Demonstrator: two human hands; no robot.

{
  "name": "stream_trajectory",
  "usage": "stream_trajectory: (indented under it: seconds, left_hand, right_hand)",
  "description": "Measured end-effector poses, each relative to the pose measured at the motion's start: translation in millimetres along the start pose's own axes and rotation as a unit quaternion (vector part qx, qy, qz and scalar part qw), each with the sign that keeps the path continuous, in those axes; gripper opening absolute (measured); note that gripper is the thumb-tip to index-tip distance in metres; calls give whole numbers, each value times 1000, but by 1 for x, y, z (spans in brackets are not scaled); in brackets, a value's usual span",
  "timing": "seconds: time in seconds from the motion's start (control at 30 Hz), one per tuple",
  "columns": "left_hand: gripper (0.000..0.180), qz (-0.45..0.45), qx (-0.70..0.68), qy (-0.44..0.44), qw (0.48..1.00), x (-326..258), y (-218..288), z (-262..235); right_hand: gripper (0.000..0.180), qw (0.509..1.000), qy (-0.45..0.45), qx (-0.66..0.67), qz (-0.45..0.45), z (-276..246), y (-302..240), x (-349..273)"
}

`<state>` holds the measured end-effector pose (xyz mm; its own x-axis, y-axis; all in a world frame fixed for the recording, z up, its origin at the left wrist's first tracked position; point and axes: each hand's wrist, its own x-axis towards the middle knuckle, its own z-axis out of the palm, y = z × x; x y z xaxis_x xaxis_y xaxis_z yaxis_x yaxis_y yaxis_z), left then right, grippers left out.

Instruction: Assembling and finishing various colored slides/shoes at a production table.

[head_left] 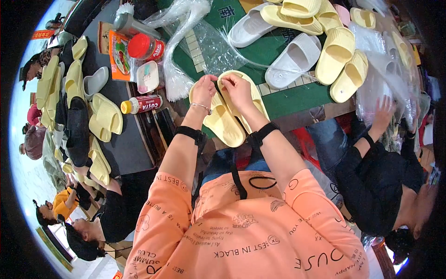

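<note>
Two pale yellow slippers lie side by side at the near edge of the green table [297, 95], soles toward me. My left hand [203, 91] rests on the left slipper [224, 123] and pinches its far end. My right hand [238, 89] grips the far end of the right slipper [258, 101]. The fingertips of both hands meet where the two slippers touch. What they pinch there is too small to tell. A bracelet and a black band are on my left wrist, and a black band is on my right.
More yellow slippers [335, 55] and white slippers [293, 60] lie farther back, among clear plastic bags [186, 42]. A red-lidded jar [145, 46] and a yellow-capped bottle [139, 104] stand left. A dark table [125, 144] holds more slippers. A co-worker's hand [383, 111] handles bags at right.
</note>
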<state>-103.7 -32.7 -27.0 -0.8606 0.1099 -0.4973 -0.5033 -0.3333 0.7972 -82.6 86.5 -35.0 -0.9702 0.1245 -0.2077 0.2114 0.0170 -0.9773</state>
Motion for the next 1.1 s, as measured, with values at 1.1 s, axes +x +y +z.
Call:
stream_trajectory:
  seconds: [1.1]
  left_hand:
    - [24, -12, 274, -40, 961, 4, -5, -9]
  right_hand:
    - [6, 992, -2, 117, 39, 5, 8, 0]
